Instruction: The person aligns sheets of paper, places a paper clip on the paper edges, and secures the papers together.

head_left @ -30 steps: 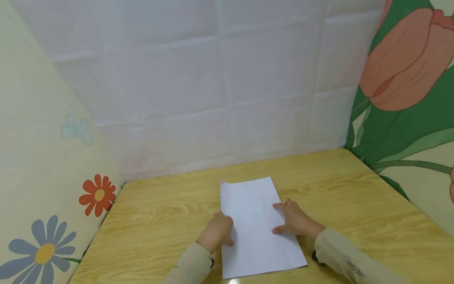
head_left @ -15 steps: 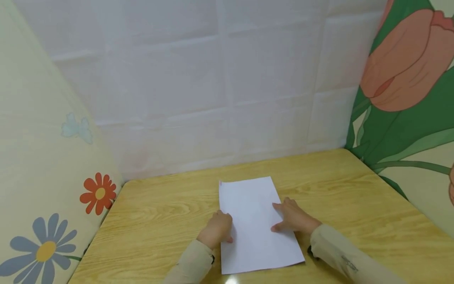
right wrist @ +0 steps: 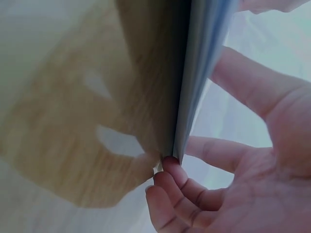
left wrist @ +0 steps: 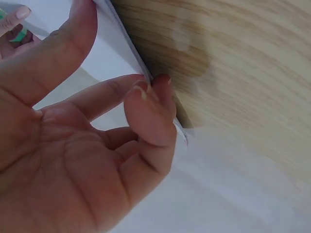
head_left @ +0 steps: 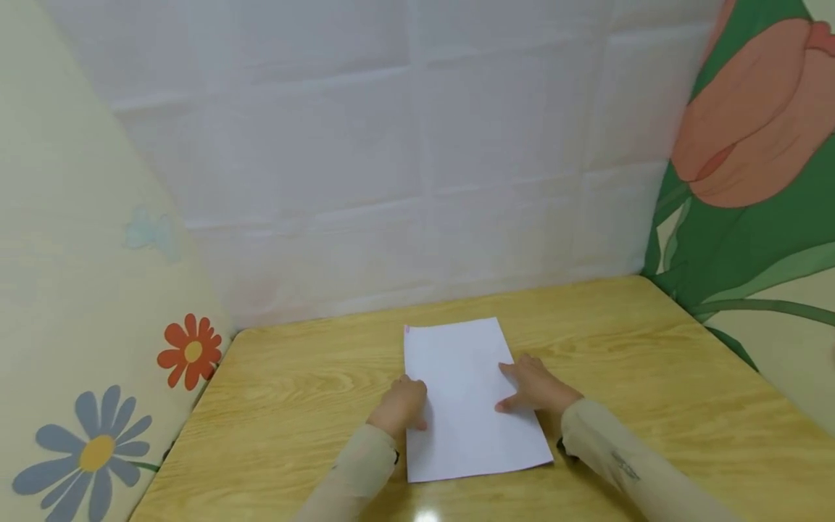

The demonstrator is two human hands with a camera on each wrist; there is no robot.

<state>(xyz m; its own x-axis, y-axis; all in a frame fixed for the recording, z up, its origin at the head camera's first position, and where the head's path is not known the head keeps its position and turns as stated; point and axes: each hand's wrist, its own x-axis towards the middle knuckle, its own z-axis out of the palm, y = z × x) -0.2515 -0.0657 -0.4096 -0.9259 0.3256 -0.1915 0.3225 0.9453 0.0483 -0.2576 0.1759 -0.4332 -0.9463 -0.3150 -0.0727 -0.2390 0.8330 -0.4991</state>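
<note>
A stack of white paper [head_left: 466, 395] lies lengthwise on the wooden table, a small pink mark at its far left corner. My left hand [head_left: 401, 406] holds its left long edge. In the left wrist view the left thumb [left wrist: 63, 51] lies over the top face while the other fingers curl at the edge. Across from it, my right hand [head_left: 538, 384] grips the right long edge, thumb and index finger spread over the top. The right wrist view shows the layered side of the stack [right wrist: 199, 73], with the remaining right fingertips [right wrist: 167, 191] curled against its lower edge.
The wood-grain table [head_left: 293, 391] extends to both sides of the paper. A creased white sheet [head_left: 339, 159] hangs behind it. Walls with painted flowers, a red flower [head_left: 192, 351] on the left and a large tulip [head_left: 744, 116] on the right, border the table.
The paper stack has slid a little farther from me across the table, both hands moving along with it on its edges. The head view has shifted slightly.
</note>
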